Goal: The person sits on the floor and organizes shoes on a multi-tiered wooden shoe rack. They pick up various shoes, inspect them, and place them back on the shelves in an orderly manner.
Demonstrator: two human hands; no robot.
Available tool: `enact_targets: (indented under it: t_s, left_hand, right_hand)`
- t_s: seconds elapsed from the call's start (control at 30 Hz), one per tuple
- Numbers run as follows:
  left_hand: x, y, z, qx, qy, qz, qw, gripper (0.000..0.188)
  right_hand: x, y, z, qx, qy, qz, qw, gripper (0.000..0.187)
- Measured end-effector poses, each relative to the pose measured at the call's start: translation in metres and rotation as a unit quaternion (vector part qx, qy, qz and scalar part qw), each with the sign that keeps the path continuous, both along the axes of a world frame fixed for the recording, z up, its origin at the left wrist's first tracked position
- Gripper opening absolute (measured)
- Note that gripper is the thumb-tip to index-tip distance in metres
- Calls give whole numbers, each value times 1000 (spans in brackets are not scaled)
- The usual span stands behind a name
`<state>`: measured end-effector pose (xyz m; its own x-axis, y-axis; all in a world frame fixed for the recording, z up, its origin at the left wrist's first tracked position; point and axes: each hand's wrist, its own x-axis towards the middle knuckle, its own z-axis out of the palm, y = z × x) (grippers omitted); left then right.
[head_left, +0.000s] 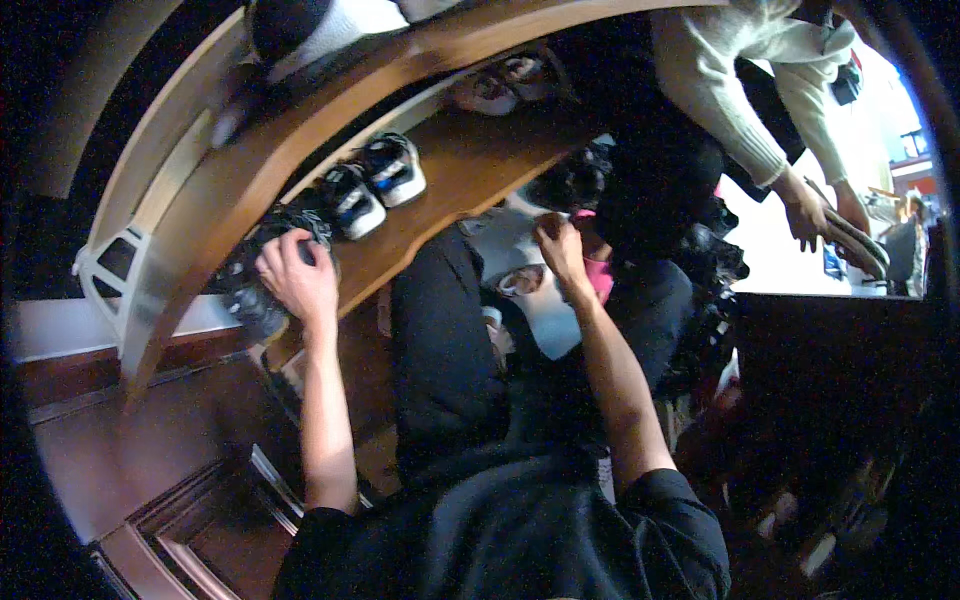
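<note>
At the left end of a wooden shelf (440, 215), my left hand (296, 275) curls its fingers over the top of a dark shoe (255, 308), partly hidden under it. Beside that shoe, to the right, stand a pair of dark sneakers (352, 205) with white toes and blue marks. My right hand (560, 250) is closed, fingertips pinched together, over the space between my knees. Whatever it may hold is too small or blurred to make out. Just right of it is a pink item (598, 275), and below it a light-coloured thing (555, 325).
Another wooden shelf board (330, 110) curves above the sneakers, with a white bracket (115, 275) at its left. Dark shoes (712, 250) are piled to the right. At the upper right, a person in a cream sweater (720, 110) holds a shoe (855, 245).
</note>
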<state>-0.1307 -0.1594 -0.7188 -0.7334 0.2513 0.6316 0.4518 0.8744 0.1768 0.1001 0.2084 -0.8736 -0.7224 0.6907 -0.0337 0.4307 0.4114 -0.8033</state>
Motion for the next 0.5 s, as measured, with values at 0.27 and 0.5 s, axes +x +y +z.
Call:
enact_targets:
  t_s: [0.27, 0.5]
  left_hand:
    - [-3, 4, 0, 1, -4, -3, 1000, 15]
    - [-6, -1, -4, -33, 6, 3, 999, 15]
  right_hand:
    - [40, -47, -139, -17, -314, 375, 872, 53]
    - [41, -146, -116, 72, -387, 431, 812, 96]
